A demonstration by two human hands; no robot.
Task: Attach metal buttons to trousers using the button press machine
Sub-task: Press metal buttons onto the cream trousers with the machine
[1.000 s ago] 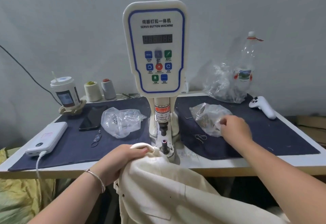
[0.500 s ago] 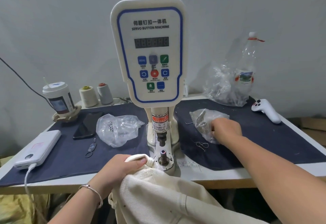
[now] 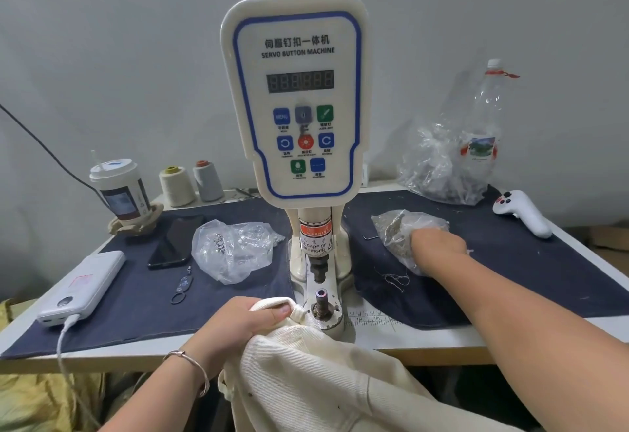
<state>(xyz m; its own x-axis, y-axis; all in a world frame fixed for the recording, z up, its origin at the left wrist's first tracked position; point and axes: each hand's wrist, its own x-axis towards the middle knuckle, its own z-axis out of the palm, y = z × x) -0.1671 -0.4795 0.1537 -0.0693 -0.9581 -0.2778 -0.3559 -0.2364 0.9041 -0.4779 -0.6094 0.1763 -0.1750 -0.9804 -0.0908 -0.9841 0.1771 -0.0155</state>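
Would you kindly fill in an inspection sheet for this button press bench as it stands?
Surface: white table under dark blue mats.
Job's things: button press machine at centre; cream trousers bunched at its lower die; clear bag of small metal parts right, another clear bag left.
Clutter: drink cup, two thread cones, phone, power bank, white controller, plastic bottle.
Grippers: left hand grips the trousers; right hand reaches into the bag, fingers hidden.
Cables: white lead from the power bank; black cable on the wall.
Surroundings: grey wall; yellow-green material lower left.
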